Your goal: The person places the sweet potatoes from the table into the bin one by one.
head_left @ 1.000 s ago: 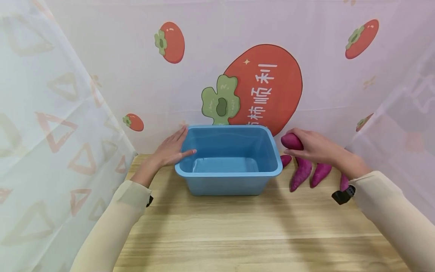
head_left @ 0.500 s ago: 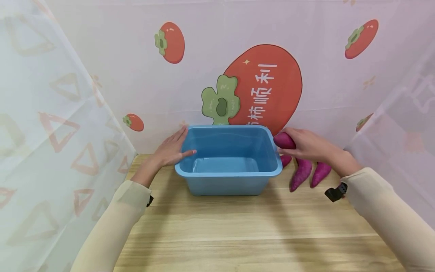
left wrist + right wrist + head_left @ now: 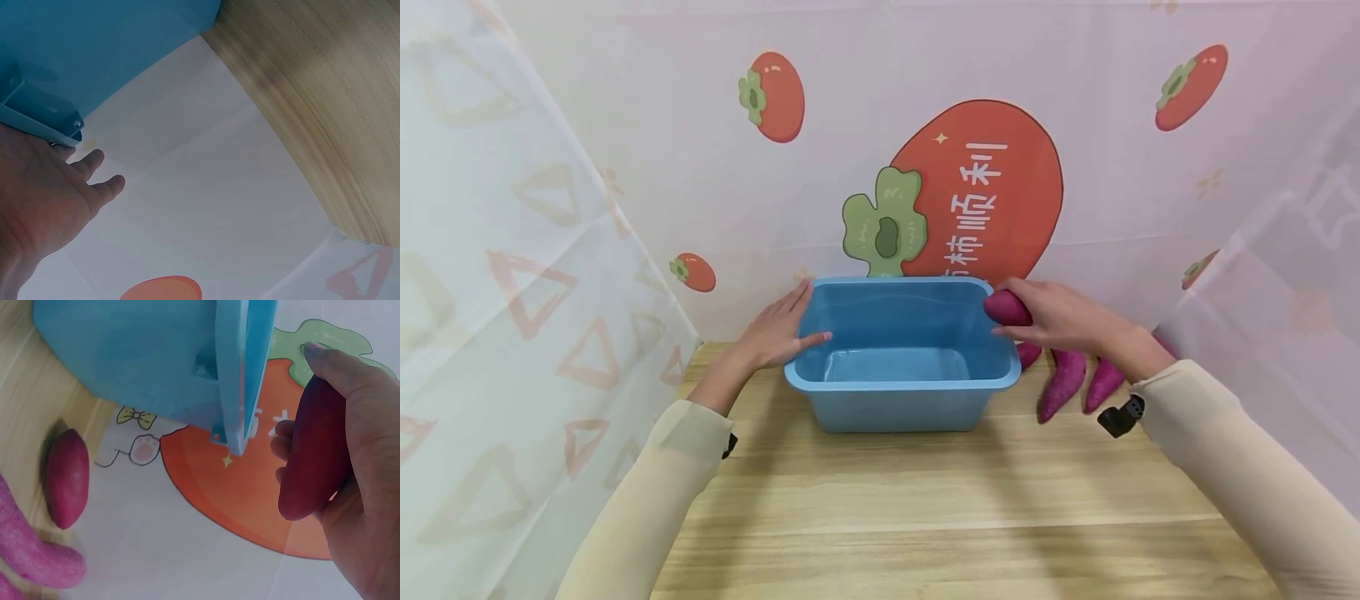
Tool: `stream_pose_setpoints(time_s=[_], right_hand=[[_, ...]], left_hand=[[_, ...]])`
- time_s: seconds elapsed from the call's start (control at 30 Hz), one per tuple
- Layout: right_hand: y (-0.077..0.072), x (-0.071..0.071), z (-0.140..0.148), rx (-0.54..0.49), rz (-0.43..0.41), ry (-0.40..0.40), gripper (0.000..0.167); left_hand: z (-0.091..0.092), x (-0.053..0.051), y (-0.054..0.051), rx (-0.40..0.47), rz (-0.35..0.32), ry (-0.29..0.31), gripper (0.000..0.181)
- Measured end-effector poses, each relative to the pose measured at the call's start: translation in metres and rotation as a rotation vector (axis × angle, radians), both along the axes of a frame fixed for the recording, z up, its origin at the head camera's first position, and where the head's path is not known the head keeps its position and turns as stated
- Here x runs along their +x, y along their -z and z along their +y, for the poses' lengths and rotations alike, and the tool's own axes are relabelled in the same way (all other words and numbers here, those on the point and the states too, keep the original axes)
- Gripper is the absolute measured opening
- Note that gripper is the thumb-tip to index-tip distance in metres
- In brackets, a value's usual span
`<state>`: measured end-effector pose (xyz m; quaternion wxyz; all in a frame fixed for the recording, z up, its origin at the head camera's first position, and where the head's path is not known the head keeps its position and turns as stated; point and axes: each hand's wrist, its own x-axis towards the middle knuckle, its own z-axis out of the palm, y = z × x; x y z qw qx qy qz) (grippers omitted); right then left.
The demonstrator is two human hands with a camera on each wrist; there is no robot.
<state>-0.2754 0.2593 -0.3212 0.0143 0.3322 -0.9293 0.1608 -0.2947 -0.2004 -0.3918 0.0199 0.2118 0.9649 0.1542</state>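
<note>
A blue plastic basin (image 3: pixel 895 408) stands on the wooden table, and its visible inside holds nothing. My left hand (image 3: pixel 772 332) rests on the basin's left rim, fingers straight and thumb over the edge; the left wrist view shows that hand (image 3: pixel 47 194) against the rim. At the basin's right rim my right hand (image 3: pixel 1063 317) grips a purple sweet potato (image 3: pixel 1006 307). In the right wrist view the sweet potato (image 3: pixel 317 453) lies between thumb and curled fingers of the hand (image 3: pixel 375 456), beside the rim and not touching the table.
Several purple sweet potatoes lie on the table right of the basin, among them a curved one (image 3: pixel 1063 385) and another (image 3: pixel 1104 383). A short one (image 3: pixel 67 478) lies near the basin wall. Printed cloth (image 3: pixel 1120 167) stands behind and at both sides of the wooden table (image 3: pixel 880 517).
My right hand has moved left with the sweet potato, from beside the basin to its right rim. The left hand stays on the left rim.
</note>
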Motion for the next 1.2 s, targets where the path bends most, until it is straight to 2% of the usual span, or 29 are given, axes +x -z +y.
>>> stream_pose_setpoints(time_s=[0.7,1.2], right_hand=[[0.002,-0.011,-0.027,0.0,-0.005,-0.073,0.066],[0.004,-0.013,-0.047,0.02,-0.02,-0.076,0.068]], left_hand=[[0.0,0.0,0.0,0.007,-0.007,-0.013,0.099],[0.001,0.0,0.001,0.011,0.002,-0.013,0.098]])
